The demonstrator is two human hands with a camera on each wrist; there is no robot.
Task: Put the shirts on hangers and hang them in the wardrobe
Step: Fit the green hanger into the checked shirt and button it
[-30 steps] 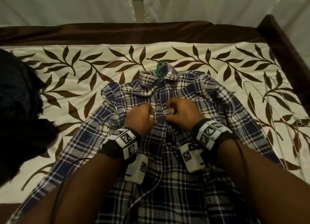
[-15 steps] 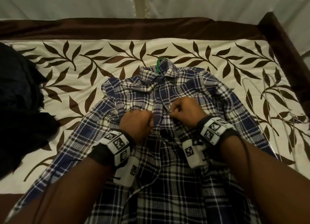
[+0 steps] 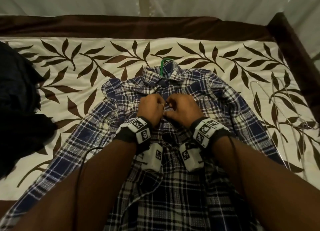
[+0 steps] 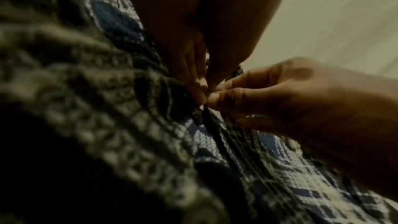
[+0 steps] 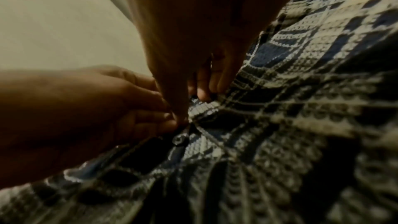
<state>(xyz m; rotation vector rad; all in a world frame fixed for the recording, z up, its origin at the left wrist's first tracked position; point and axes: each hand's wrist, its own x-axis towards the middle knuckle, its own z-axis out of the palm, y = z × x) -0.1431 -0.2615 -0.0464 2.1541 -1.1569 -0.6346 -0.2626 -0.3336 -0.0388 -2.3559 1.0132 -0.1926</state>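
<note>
A blue and white plaid shirt (image 3: 225, 109) lies spread face up on the bed, collar toward the far side. The green hook of a hanger (image 3: 162, 64) sticks out of its collar. My left hand (image 3: 152, 107) and right hand (image 3: 180, 108) meet at the chest, each pinching an edge of the shirt front between thumb and fingers. In the left wrist view my left hand (image 4: 200, 91) meets the other hand's fingertips over the plaid shirt (image 4: 280, 168). In the right wrist view a button (image 5: 180, 140) shows just below my right hand (image 5: 183, 117).
Several bare wire hangers (image 3: 280, 120) lie on the leaf-patterned bedspread (image 3: 69, 75) right of the shirt. A heap of dark clothes (image 3: 19, 109) sits at the left. A dark wooden bed frame (image 3: 294, 45) runs along the far and right sides.
Both hands have moved up the shirt front toward the collar and come close together again, after drawing slightly apart half a second ago.
</note>
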